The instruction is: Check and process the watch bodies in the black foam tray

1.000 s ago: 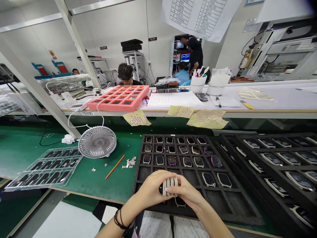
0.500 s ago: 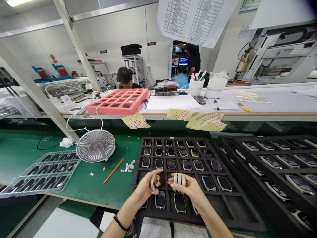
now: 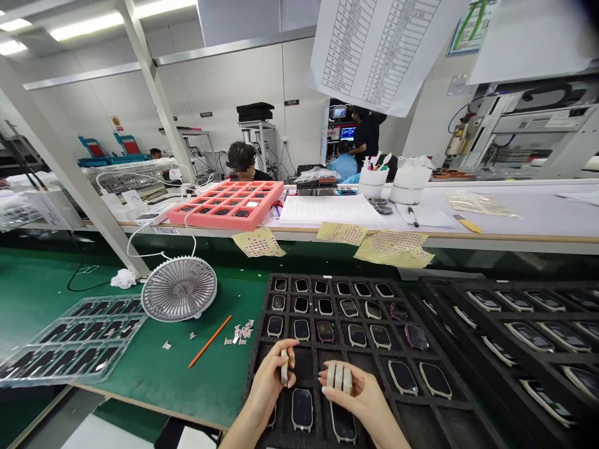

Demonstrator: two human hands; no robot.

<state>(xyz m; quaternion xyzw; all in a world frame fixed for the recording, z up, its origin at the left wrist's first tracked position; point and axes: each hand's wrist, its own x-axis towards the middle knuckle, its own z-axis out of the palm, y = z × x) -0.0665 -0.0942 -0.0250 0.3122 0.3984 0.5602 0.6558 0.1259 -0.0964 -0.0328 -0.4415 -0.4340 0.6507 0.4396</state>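
My left hand pinches a single watch body upright, edge toward me, above a black foam tray. My right hand cups three pale-edged watch bodies, standing side by side across the fingers. Rows of dark-screened smartwatch bodies fill the tray's slots, some with coloured frames. Directly below my hands lie a watch body and another, close to but apart from my fingers. My hands hide part of the tray's lower rows.
A second black foam tray of watch bodies sits to the right. On the green mat to the left are a white fan, an orange pencil, paper scraps and a clear plastic tray. A pink tray stands on the shelf beyond.
My hands stay apart, each holding its watch bodies, after being together around one stack a second ago. They have moved slightly closer to the tray's lower slots, and the view has tilted upward.
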